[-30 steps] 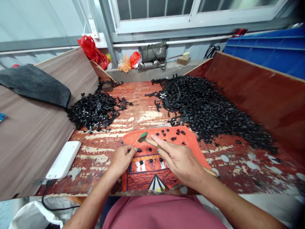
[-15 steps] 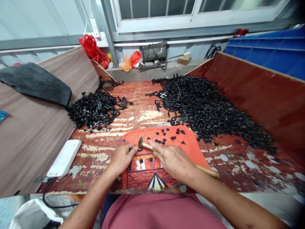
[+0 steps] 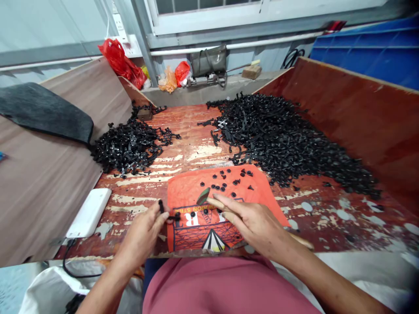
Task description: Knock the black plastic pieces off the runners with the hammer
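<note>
My right hand (image 3: 250, 216) is closed round the wooden handle of a small hammer (image 3: 203, 196), its dark head just over the orange cloth (image 3: 183, 185). Between the fingertips of my left hand (image 3: 144, 226) is a small black part (image 3: 173, 216) with knobbed ends, held at the cloth's left edge; the fingers hide some of it. Several small black round-headed pieces (image 3: 223, 188) lie scattered on the upper part of the cloth. A few more black pieces (image 3: 193, 214) sit in a row across the printed lettering, between my two hands.
A big heap of black parts (image 3: 271, 131) covers the back right of the worn red table (image 3: 193, 117). A smaller heap (image 3: 127, 146) lies at left. Near the left edge is a white power bank (image 3: 90, 213) with a cable. Wooden boards (image 3: 343, 109) wall both sides.
My left hand has drawn left and down, away from the hammer head, with the black part in its fingers. The hammer has shifted slightly right. The whole view has tilted a little.
</note>
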### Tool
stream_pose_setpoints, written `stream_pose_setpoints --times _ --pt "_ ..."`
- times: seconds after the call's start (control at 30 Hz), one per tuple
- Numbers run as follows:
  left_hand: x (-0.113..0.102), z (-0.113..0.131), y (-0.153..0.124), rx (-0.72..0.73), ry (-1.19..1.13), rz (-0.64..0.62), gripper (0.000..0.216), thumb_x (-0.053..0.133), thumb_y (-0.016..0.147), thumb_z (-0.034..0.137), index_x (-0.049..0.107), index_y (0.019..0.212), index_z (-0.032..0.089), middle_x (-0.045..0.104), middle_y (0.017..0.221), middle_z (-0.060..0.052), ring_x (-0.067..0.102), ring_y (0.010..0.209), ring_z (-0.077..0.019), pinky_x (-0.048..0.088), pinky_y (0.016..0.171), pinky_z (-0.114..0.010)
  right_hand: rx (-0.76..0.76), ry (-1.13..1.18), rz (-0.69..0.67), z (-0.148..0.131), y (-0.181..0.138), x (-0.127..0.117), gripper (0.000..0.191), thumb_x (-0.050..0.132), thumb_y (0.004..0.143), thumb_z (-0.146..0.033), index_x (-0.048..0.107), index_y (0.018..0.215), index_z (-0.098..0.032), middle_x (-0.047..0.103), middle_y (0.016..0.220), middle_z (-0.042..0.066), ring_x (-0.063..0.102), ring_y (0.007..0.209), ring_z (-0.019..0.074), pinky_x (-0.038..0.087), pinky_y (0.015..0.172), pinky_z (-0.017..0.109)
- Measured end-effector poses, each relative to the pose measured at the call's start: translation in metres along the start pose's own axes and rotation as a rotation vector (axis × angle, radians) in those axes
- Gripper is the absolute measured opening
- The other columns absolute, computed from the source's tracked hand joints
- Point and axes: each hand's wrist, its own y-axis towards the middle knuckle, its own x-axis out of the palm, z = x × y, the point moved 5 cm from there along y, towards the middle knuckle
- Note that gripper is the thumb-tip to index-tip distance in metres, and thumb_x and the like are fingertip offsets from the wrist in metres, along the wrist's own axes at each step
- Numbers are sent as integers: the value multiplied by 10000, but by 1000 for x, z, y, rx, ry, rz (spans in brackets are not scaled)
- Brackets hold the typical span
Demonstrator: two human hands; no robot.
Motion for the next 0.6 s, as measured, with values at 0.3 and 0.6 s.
stream_pose_setpoints --times 0.3,0.6 --pt "-18 6 -43 75 318 168 315 393 937 398 649 1075 278 740 1086 -80 651 1008 -282 415 924 -417 24 -122 -32 8 -5 11 445 438 1018 -328 447 1459 -389 671 1285 2 713 1001 253 571 820 411" --pt "27 20 -4 -4 -95 -76 434 434 910 508 595 646 202 603 644 -2 540 645 -179 398 632 -269 49 -134 -49 9 -6 11 428 447 1020 -343 469 1445 -395 669 1289 -1 706 1034 249 564 873 404"
